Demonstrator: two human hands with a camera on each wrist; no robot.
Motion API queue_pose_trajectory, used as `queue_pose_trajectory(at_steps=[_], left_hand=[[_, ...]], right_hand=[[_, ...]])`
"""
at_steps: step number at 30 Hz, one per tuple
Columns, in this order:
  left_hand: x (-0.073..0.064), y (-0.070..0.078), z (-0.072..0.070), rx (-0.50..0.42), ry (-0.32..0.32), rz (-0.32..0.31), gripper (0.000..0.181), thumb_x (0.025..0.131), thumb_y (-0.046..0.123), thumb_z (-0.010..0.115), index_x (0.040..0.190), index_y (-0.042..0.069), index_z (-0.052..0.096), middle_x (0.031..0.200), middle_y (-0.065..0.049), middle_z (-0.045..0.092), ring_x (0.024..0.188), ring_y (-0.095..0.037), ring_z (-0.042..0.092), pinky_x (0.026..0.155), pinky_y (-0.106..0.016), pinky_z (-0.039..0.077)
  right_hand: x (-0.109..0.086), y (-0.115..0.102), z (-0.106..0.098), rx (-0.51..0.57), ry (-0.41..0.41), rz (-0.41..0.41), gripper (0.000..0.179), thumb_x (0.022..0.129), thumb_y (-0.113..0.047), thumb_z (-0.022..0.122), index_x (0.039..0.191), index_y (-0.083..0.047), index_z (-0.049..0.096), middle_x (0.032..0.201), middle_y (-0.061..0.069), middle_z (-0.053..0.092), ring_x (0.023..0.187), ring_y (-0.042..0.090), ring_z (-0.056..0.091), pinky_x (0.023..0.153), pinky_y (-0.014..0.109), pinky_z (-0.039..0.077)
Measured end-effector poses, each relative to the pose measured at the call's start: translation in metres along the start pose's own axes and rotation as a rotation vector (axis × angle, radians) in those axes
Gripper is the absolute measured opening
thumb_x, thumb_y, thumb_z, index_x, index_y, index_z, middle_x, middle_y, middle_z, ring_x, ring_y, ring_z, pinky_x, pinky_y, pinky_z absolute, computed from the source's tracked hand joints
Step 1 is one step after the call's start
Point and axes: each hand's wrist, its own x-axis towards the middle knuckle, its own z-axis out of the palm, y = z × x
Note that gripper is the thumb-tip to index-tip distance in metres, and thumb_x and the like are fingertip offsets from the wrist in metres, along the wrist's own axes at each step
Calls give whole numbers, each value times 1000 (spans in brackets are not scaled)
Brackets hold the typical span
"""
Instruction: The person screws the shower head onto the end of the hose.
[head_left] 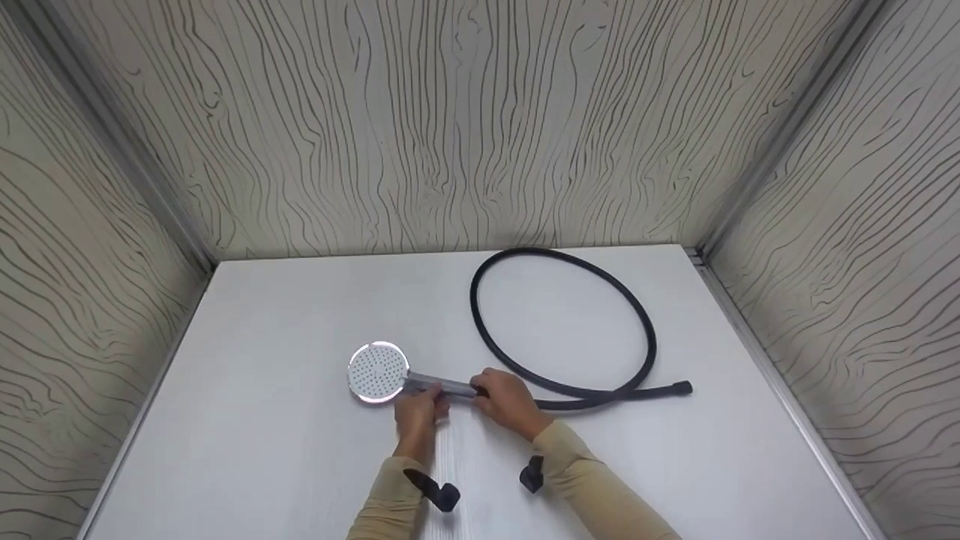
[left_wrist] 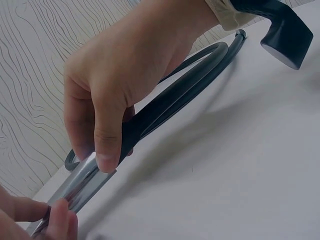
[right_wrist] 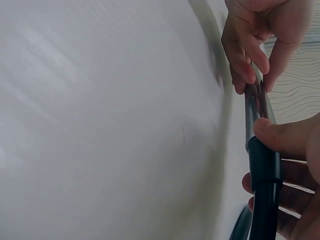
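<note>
A shower head (head_left: 378, 372) with a round, dotted white face and a chrome handle (head_left: 442, 385) is held above the white table. My left hand (head_left: 420, 414) pinches the handle between thumb and fingers. At the handle's lower end, my right hand (head_left: 508, 401) grips the black end fitting of a shower hose (head_left: 651, 330). In the right wrist view, that fitting (right_wrist: 265, 162) meets the handle's end in line with it; whether threads are engaged is hidden. My right thumb touches the chrome handle (right_wrist: 251, 120) near the joint.
The hose lies in one large loop on the white table (head_left: 315, 315), crossing itself near its free end (head_left: 681, 388). Wood-grain panels (head_left: 450, 127) rise behind and at both sides. A black camera mount (head_left: 442, 495) sits on the left wrist, another (head_left: 532, 474) on the right.
</note>
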Motion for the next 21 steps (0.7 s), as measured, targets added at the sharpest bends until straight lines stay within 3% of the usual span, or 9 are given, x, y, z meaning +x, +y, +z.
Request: queue_pose_trajectory(at_steps=[3, 7, 13, 21], left_hand=[[0, -1, 1, -20, -8, 4, 10, 87, 4, 67, 90, -3, 60, 57, -4, 62, 46, -9, 57, 43, -21, 47], [-1, -2, -1, -46, -26, 3, 9, 87, 2, 66, 90, -4, 60, 56, -4, 61, 47, -9, 57, 44, -21, 49], [-1, -2, -3, -81, -42, -21, 11, 87, 1, 66, 93, -5, 59, 57, -3, 61, 47, -9, 58, 45, -23, 50], [-2, 0, -7, -132, -81, -68, 5, 86, -3, 62, 88, -3, 58, 56, -3, 58, 47, -10, 56, 46, -22, 50]], right_hand=[[0, 1, 0, 11, 7, -18, 13, 74, -7, 76, 85, -7, 68, 70, 0, 57, 62, 8, 46, 53, 21, 40], [0, 0, 0, 40, -35, 23, 11, 77, -8, 75, 85, -7, 69, 71, 1, 58, 63, 8, 47, 55, 21, 41], [3, 1, -1, 42, -88, 54, 8, 79, -10, 74, 86, -9, 70, 73, 0, 60, 65, 7, 48, 58, 20, 42], [0, 0, -1, 47, -100, 60, 8, 79, -11, 75, 85, -9, 69, 73, 0, 61, 66, 7, 49, 59, 21, 44]])
